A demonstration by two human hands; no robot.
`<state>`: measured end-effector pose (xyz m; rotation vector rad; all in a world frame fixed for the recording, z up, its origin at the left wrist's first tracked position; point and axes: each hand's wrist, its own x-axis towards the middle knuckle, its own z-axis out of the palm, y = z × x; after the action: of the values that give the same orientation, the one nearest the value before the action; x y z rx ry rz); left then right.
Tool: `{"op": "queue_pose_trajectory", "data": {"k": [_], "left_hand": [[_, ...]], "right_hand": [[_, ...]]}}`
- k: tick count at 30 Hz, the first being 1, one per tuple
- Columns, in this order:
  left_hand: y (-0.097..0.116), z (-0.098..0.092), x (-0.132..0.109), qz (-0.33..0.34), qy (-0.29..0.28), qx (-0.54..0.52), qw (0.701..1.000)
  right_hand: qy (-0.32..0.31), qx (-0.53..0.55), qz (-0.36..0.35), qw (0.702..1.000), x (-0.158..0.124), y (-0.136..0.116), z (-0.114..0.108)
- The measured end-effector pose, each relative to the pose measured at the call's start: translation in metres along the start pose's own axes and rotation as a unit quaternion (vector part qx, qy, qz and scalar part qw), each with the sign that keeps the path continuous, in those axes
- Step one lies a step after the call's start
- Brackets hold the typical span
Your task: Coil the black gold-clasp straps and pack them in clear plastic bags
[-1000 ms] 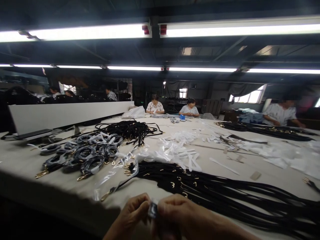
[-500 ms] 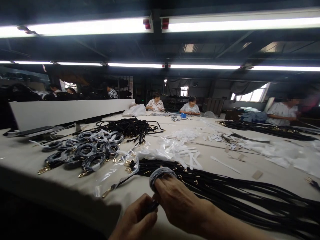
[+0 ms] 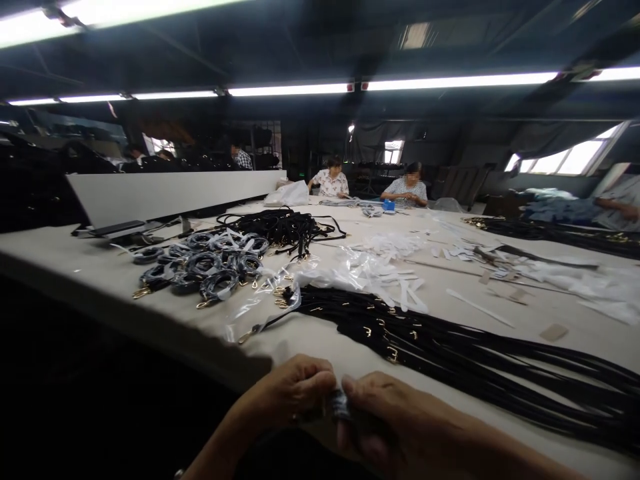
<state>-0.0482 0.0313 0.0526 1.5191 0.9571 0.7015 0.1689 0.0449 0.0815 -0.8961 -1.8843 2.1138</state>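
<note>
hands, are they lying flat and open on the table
No, the left hand and right hand both pinch a dark strap between them.

The table [image 3: 75, 267] is packed: a big spread of long black straps [image 3: 475, 363] on the right, a bunch of bagged coils [image 3: 200, 267] on the left, and loose clear bags [image 3: 330, 273] and white strips [image 3: 400, 290] between them. Further back there's a tangled strap heap [image 3: 285, 227], a white panel [image 3: 170, 193], and two people [image 3: 333, 181] sitting at the far end.

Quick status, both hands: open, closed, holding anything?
Left hand: closed, fingertips pinching the black strap.
Right hand: closed, pinching the same black strap.
</note>
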Motion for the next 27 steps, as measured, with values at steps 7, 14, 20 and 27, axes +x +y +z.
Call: {"op": "queue_pose_trajectory", "data": {"k": [7,14,20,27], "left_hand": [[-0.028,0.052,0.013,0.127,0.21,-0.2,0.949],[-0.037,0.085,0.029,0.044,0.178,-0.249,0.951],[-0.031,0.067,0.027,0.031,0.181,-0.183,0.966],[-0.026,0.048,0.018,0.024,0.206,0.109,0.972]], "right_hand": [[0.039,0.396,-0.126,0.909,0.012,-0.03,-0.005],[0.159,0.249,-0.287,0.911,0.019,-0.045,-0.014],[0.268,-0.224,-0.288,0.892,0.031,-0.017,-0.029],[0.175,-0.571,-0.254,0.761,0.039,0.013,-0.042]]}}
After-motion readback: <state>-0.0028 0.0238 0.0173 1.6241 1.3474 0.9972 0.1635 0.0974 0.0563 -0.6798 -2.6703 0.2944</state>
